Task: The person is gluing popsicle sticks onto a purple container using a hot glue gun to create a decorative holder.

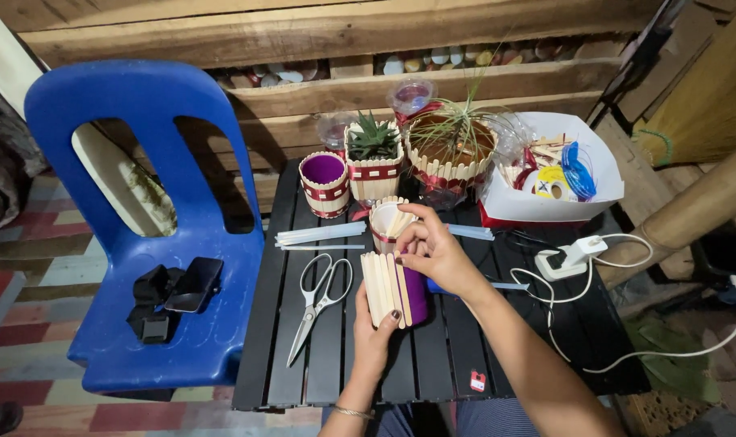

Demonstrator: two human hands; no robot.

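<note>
Blue plastic chair (153, 243), left of my table, a black strap and phone on its seat. Black slatted table (433, 356), under my hands. White box (582, 190) of craft supplies, far right corner. Stick-clad planters (374, 166), back edge. Scissors (319, 295), flat, left of my hands. Purple cup (400, 287), half-clad in wooden sticks: my left hand (372, 340) grasps it from below; my right hand (437, 251) pinches a stick at its upper edge.

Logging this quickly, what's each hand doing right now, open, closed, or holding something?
Left hand: closed around the purple cup half-covered in craft sticks, holding it from below.
Right hand: fingers pinching a stick at the cup's top.
</note>
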